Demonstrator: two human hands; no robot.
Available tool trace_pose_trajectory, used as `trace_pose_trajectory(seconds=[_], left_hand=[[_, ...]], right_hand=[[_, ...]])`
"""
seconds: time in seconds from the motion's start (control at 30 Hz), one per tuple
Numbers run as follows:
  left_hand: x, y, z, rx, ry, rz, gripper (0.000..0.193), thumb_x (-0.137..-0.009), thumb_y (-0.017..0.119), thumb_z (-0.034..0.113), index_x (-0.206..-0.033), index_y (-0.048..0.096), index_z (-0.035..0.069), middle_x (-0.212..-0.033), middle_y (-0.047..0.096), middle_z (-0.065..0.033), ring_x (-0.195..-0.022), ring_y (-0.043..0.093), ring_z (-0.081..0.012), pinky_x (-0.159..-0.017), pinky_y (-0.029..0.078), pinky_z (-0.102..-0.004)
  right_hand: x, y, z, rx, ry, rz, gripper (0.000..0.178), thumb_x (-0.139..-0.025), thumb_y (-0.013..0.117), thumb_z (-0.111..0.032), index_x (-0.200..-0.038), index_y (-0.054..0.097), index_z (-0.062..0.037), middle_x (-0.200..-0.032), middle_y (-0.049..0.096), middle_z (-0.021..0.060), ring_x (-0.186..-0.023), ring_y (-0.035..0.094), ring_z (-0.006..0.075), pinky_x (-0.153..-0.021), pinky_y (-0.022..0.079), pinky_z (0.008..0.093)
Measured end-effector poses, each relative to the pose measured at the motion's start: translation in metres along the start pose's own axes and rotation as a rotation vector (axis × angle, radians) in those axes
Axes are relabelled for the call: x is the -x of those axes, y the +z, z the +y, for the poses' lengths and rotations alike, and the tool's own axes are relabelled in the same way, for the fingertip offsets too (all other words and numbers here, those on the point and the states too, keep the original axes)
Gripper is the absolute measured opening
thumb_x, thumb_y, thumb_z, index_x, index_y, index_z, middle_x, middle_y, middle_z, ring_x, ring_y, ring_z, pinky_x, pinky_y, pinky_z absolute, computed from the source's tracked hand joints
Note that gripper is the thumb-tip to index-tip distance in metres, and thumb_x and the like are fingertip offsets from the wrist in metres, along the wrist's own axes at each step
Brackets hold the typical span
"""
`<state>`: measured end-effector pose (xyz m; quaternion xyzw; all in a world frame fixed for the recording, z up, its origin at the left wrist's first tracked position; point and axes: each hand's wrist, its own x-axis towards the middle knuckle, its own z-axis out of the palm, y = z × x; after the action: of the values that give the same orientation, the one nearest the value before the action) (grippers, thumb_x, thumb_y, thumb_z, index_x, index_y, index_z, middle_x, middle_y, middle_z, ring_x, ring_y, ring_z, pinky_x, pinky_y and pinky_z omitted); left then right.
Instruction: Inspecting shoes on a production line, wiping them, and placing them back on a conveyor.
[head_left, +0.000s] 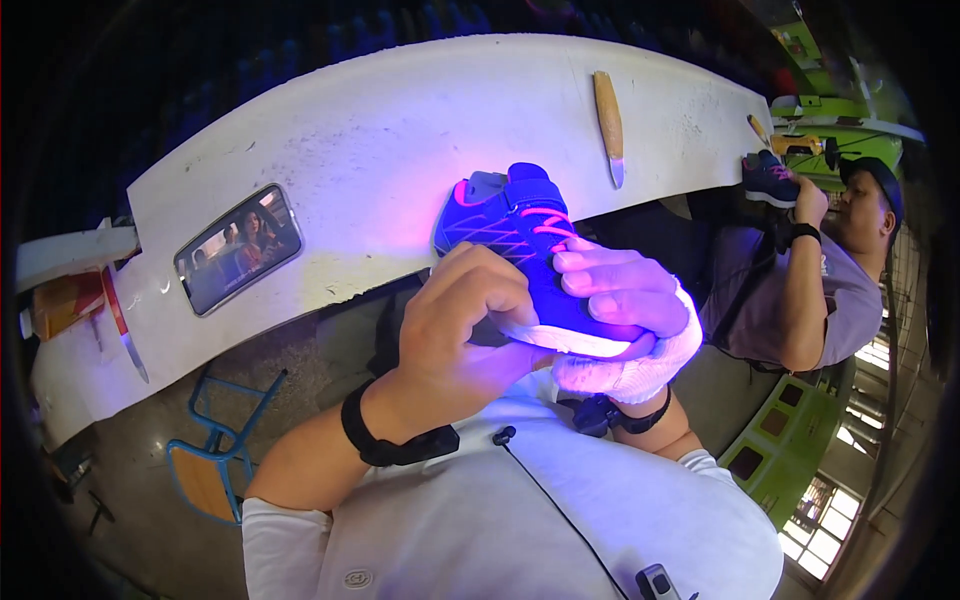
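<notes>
A dark blue shoe point(535, 270) with pink trim, a strap and a pale sole is held in front of my chest, its toe toward me. Purple-blue light falls over it. My right hand point(640, 320), in a white glove that leaves the fingertips bare, is closed around the toe end. Bent fingers of my left hand point(455, 335) press on the shoe's side and the sole edge near the toe. The thumb's tip is partly hidden, and I cannot tell if a small thing is pinched there.
A white table point(400, 110) curves across the front. On it lie a wooden-handled knife point(608, 125), a phone point(240, 250) showing a video, and a red-handled knife point(122, 320) at left. A blue-framed chair point(220, 450) stands below. At right, another person point(810, 270) holds a similar shoe point(770, 180).
</notes>
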<state>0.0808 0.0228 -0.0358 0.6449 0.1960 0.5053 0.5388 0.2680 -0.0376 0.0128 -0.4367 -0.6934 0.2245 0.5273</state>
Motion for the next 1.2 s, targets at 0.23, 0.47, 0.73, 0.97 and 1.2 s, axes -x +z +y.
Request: trace_pose_trajectory(seconds=[0.23,0.47,0.73,0.97,1.2], left_hand=[[0.001,0.016,-0.022,-0.573,0.092,-0.147,0.051,-0.065,0.099,0.014,-0.098,0.062,0.005,-0.099,0.062,-0.0126,-0.085,0.059,-0.0291,-0.074,0.048,-0.0378],[-0.063,0.032,-0.014,-0.790,0.086,-0.497,0.045,-0.064,0.092,0.003,-0.095,0.059,-0.001,-0.110,0.060,-0.0170,-0.101,0.062,-0.0398,-0.083,0.053,-0.0449],[-0.081,0.024,-0.021,-0.825,0.030,-0.595,0.046,-0.066,0.094,0.013,-0.100,0.065,0.002,-0.109,0.070,-0.0129,-0.104,0.067,-0.0356,-0.085,0.056,-0.0418],[-0.070,-0.058,-0.039,-0.315,-0.312,-0.401,0.069,-0.075,0.094,0.018,-0.139,0.068,0.010,-0.135,0.070,-0.0104,-0.138,0.058,-0.0306,-0.119,0.045,-0.0448],[-0.122,-0.067,0.051,-0.310,-0.105,-0.231,0.086,-0.064,0.103,0.012,-0.141,0.066,0.003,-0.130,0.071,-0.0104,-0.115,0.071,-0.0189,-0.102,0.057,-0.0344]], right_hand=[[0.044,-0.024,0.039,-0.265,0.133,0.362,0.039,-0.087,0.089,-0.027,-0.108,0.064,-0.0053,-0.108,0.075,0.0196,-0.106,0.075,0.0394,-0.102,0.057,0.0565],[0.075,-0.075,0.077,-0.125,0.469,0.193,0.036,-0.097,0.066,-0.027,-0.124,0.072,-0.0040,-0.133,0.070,0.0212,-0.130,0.063,0.0370,-0.114,0.048,0.0453],[0.037,-0.057,0.048,0.563,0.395,0.045,0.058,-0.070,0.095,-0.030,-0.120,0.079,-0.0043,-0.122,0.078,0.0142,-0.112,0.075,0.0300,-0.102,0.056,0.0407],[0.025,-0.072,0.071,0.412,0.566,-0.033,0.050,-0.080,0.090,-0.035,-0.114,0.081,-0.0005,-0.100,0.081,0.0174,-0.081,0.080,0.0249,-0.075,0.062,0.0340],[-0.047,0.006,0.098,-0.198,0.244,0.148,0.068,-0.098,0.072,-0.060,-0.133,0.066,-0.0019,-0.114,0.074,0.0140,-0.105,0.072,0.0202,-0.091,0.057,0.0333]])
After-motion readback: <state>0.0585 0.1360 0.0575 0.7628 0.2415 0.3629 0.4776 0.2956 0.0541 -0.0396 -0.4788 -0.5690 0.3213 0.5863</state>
